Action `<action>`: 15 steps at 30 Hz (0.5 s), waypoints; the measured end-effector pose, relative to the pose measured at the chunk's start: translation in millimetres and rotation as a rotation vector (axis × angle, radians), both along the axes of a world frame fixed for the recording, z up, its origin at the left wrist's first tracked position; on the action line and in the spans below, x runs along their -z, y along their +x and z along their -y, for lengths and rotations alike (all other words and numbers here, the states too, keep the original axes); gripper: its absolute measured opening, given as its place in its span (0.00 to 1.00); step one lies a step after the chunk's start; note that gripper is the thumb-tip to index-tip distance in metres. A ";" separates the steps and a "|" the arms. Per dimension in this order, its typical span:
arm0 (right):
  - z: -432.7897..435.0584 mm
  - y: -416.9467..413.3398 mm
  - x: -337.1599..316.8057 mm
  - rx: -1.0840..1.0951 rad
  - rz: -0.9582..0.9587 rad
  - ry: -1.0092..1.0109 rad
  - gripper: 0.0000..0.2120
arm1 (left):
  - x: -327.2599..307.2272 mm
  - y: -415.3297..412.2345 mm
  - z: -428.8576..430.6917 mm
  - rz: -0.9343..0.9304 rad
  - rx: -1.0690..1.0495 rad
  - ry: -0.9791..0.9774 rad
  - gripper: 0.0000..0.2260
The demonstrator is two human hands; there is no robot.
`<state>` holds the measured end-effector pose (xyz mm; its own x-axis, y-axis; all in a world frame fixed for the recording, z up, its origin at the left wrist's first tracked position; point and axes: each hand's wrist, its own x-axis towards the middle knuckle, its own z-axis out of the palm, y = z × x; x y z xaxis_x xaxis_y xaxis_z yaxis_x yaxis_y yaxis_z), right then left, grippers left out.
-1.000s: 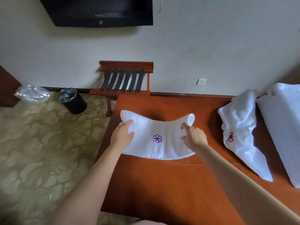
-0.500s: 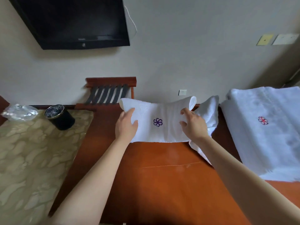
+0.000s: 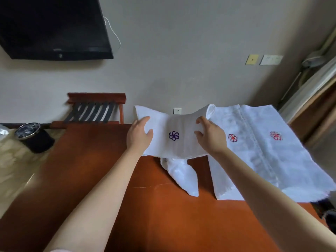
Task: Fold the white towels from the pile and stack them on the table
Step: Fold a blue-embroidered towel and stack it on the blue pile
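Towel [image 3: 179,122] shifted right, spanning between left fingers [image 3: 144,120] and right fingers [image 3: 200,121].

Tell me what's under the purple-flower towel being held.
A crumpled white towel sticks out below the purple-flower towel, lying on the table; its upper part is covered. The left hand and right hand grip that towel's ends. Anything else beneath is hidden.

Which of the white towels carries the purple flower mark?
The folded towel gripped by the left hand and right hand. The flat towels on its right show red flowers, and the crumpled towel shows none.
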<state>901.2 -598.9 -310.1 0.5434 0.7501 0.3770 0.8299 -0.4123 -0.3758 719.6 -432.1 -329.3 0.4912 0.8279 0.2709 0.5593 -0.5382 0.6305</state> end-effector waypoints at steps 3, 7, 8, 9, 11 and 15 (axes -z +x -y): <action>29.7 40.4 -15.6 -0.043 0.009 0.073 0.15 | -17.6 38.4 36.7 0.012 -0.032 0.000 0.21; 65.1 87.5 -34.1 0.011 -0.018 0.112 0.15 | -42.8 89.4 69.1 0.018 0.008 0.045 0.21; 72.2 99.0 -37.2 0.025 -0.020 0.132 0.15 | -47.4 102.5 74.7 0.021 0.019 0.060 0.21; 79.1 109.7 -39.6 0.032 -0.011 0.151 0.15 | -50.7 116.2 80.0 0.034 0.029 0.068 0.21; 94.7 126.2 -37.9 0.055 0.025 0.163 0.15 | -50.3 143.0 91.6 0.090 0.057 0.069 0.21; 129.7 151.7 -28.8 0.173 0.046 0.169 0.15 | -40.4 198.6 119.4 0.205 0.137 0.021 0.20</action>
